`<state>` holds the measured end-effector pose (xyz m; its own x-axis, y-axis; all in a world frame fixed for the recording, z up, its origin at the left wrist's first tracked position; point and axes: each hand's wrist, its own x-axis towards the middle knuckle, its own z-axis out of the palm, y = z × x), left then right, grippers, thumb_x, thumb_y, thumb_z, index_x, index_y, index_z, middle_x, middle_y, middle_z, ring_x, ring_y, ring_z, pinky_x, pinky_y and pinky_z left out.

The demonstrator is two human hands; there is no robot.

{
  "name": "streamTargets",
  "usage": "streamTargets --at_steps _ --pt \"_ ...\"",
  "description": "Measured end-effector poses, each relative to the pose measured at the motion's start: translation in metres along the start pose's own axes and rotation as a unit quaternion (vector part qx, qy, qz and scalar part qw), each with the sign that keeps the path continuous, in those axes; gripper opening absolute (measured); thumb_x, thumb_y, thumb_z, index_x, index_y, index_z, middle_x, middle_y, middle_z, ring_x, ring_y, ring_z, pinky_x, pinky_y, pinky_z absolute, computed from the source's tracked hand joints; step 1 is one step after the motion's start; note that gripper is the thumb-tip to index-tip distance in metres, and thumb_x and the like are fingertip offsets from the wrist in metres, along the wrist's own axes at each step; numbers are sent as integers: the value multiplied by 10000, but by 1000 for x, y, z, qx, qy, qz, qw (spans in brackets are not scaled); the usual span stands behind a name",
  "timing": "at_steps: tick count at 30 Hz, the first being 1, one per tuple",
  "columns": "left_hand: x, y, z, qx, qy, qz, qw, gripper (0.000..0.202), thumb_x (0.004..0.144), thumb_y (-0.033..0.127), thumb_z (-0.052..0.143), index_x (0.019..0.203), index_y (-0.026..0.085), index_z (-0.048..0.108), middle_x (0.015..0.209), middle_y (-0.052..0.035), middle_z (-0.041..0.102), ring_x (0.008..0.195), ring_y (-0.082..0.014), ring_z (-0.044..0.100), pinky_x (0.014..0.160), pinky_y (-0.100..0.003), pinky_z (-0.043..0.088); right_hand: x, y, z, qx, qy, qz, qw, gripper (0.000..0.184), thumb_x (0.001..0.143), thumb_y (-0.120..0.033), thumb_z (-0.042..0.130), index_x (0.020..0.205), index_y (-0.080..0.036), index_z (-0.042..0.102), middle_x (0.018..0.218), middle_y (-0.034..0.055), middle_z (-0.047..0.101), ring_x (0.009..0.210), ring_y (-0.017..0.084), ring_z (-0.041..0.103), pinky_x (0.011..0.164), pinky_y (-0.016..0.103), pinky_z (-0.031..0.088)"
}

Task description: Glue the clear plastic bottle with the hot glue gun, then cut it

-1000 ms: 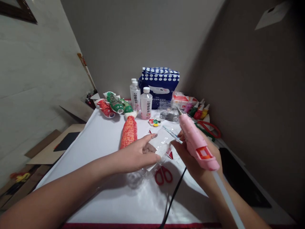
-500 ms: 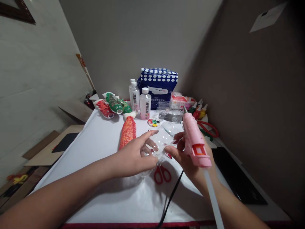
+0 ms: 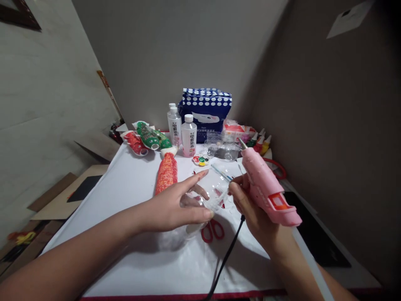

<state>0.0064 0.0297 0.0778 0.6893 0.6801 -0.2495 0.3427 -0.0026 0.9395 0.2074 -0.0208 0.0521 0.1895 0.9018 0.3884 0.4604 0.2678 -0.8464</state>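
Observation:
My right hand (image 3: 250, 207) is closed round a pink glue gun (image 3: 266, 188), its metal nozzle pointing up and away and its black cord (image 3: 227, 257) trailing toward me. My left hand (image 3: 177, 205) rests on a clear plastic bottle (image 3: 208, 194) lying on the white table (image 3: 134, 188), thumb and fingers curved about it with the index finger stretched out. The right thumb and fingertips touch the bottle's far end. Red-handled scissors (image 3: 213, 230) lie under the bottle.
A red-orange fish-shaped bottle craft (image 3: 166, 173) lies left of the hands, with green and red ones (image 3: 147, 138) behind. White bottles (image 3: 189, 136), a blue dotted bag (image 3: 206, 108), a paint palette (image 3: 200, 160), paint tubes (image 3: 261, 144) and a black tablet (image 3: 308, 228) stand around.
The glue gun has tilted, its rear swinging down to the right. My left hand stayed on the clear bottle, which has shifted slightly.

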Motion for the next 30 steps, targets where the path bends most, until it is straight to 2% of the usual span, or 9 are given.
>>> streamTargets --at_steps 2,5,8,12,16,19,22,26,30 --pt "2 -2 0 4 3 -7 1000 1070 765 496 731 1579 236 87 1498 -166 403 1249 -320 533 1048 -436 415 -2 3 3 -7 7 0 1000 211 870 -369 564 740 -236 464 709 -6 527 611 158 506 604 320 430" --pt "5 -5 3 17 21 -32 999 1168 731 498 773 1580 223 19 1569 -185 312 1330 -336 475 1120 -452 347 -6 8 8 -4 23 -6 1000 202 861 -374 616 776 -230 502 725 -9 539 625 154 516 616 311 444" --pt "5 -5 3 -4 19 -52 998 1172 731 491 776 1579 212 16 1562 -193 339 1365 -342 443 1115 -463 362 -8 10 8 9 8 -12 1000 186 889 -375 596 806 -226 522 730 -3 565 634 161 528 624 317 442" --pt "4 -3 1 23 13 -50 998 1086 752 543 740 1575 189 127 1547 -192 383 1362 -357 448 1100 -469 386 -7 7 3 48 -30 -1 998 242 946 -389 522 768 -226 518 681 -9 547 621 162 520 662 340 435" --pt "6 -3 -2 29 10 -44 999 1038 750 535 740 1558 153 212 1488 -200 464 1329 -356 486 1092 -463 388 -5 1 1 60 -42 11 997 279 910 -352 565 684 -230 456 708 -7 540 616 151 503 634 323 427" --pt "7 -3 -2 4 3 -41 999 990 743 474 761 1541 159 267 1436 -200 519 1274 -350 539 1057 -466 418 -4 0 2 52 -55 -1 997 221 883 -338 601 726 -226 494 785 2 565 650 148 531 625 299 449" --pt "7 -2 -2 7 11 -46 999 991 752 463 750 1550 176 238 1407 -196 543 1252 -347 552 1037 -481 427 -4 3 3 40 -59 1 997 190 825 -367 660 806 -226 533 795 2 572 650 157 554 605 299 463" --pt "6 2 -2 -4 16 -49 999 1050 733 424 744 1565 154 164 1386 -207 535 1271 -349 525 1044 -481 408 -5 10 8 19 -54 29 998 287 737 -408 726 858 -226 540 652 -41 511 539 154 497 518 295 413" --pt "6 3 -3 -16 16 -57 998 1077 711 376 731 1569 135 126 1368 -207 530 1296 -351 493 1056 -475 380 -7 19 13 33 -41 -2 999 344 713 -415 786 873 -230 544 686 -38 544 534 138 497 501 268 413"
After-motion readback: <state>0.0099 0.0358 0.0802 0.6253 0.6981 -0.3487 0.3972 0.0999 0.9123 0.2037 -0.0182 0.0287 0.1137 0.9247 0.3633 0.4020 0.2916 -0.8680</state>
